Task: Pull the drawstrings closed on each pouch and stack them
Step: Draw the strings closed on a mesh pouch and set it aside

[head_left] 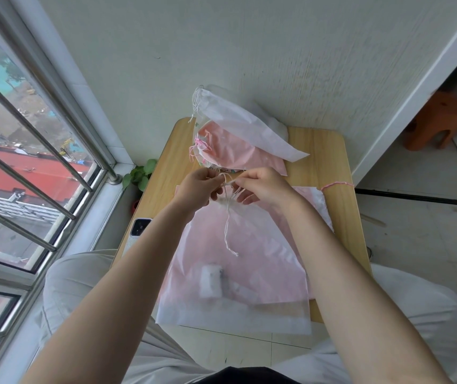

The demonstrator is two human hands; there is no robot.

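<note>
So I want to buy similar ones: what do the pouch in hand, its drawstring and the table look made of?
The pouch looks like frosted, translucent plastic film or thin non-woven: pink contents show through hazily. The drawstring seems thin white cotton-like cord, matte and twisted. The table looks like light wood-grain laminate, smooth; solid wood can't be ruled out.

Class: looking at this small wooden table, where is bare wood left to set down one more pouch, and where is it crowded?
Bare wood on the table shows at the far right corner, right of the stacked pouches, and in a left strip between them and the phone. The centre is crowded: both hands work a pouch there.
</note>
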